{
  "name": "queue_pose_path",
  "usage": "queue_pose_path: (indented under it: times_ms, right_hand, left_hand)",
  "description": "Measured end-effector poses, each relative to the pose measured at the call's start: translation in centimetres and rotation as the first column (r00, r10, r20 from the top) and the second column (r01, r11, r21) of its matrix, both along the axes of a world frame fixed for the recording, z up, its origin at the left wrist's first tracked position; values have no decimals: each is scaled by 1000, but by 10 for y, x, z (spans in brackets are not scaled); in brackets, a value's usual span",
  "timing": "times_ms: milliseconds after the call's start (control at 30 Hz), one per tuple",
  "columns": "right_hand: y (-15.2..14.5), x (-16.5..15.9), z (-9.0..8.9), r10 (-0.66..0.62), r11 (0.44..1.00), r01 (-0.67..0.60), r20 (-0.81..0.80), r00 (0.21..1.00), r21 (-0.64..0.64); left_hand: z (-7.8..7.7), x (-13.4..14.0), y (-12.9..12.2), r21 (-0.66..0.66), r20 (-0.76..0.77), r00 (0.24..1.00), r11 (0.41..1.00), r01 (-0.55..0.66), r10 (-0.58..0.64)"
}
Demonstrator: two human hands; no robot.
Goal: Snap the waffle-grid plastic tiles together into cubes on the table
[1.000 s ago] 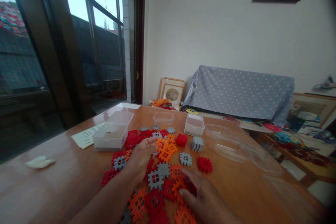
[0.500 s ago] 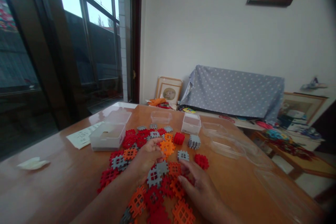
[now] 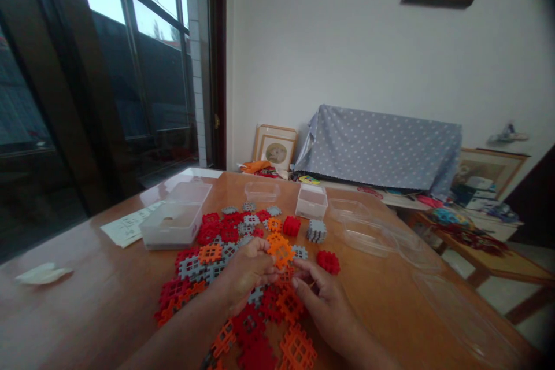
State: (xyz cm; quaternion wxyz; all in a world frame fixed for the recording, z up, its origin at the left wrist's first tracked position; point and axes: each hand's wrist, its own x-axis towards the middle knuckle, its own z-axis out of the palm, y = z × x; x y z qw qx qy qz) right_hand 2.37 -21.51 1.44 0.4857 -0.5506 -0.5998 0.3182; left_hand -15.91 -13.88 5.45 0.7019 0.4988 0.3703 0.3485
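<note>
My left hand [image 3: 251, 266] reaches over a spread of interlocking plastic lattice pieces, its fingers closed at the left edge of a bright orange lattice piece [image 3: 281, 248], which is raised and tilted. Close by on the right, my right hand [image 3: 323, 295] has its thumb and fingers curled together near the lower edge of that piece; what lies between these fingertips is hard to make out. Red pieces [image 3: 249, 324], grey pieces [image 3: 191, 267] and an orange piece [image 3: 298, 348] lie loose beneath and around both hands.
Beyond the hands stand a red stack [image 3: 292, 225], a grey stack [image 3: 316, 230] and another red stack [image 3: 328, 262]. Clear plastic boxes [image 3: 171, 228] [image 3: 311, 202] and transparent trays [image 3: 366, 237] are on the table, with a paper sheet [image 3: 125, 228] at left.
The view has shifted slightly. My left hand has moved right with the orange piece, and my right hand's thumb and fingers have drawn closer together beside it.
</note>
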Motion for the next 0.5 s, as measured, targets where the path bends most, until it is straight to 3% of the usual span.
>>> queue_pose_path:
  times_ms: [267,500]
  right_hand:
    - [6,6,0,17,997,-36,-288,958,-64]
    - [8,10,-2,-57,985,-9,-376,925,-172]
  left_hand:
    - [3,4,-6,-46,9,996,995,90,-90]
    - [3,4,-9,-77,36,983,980,182,-180]
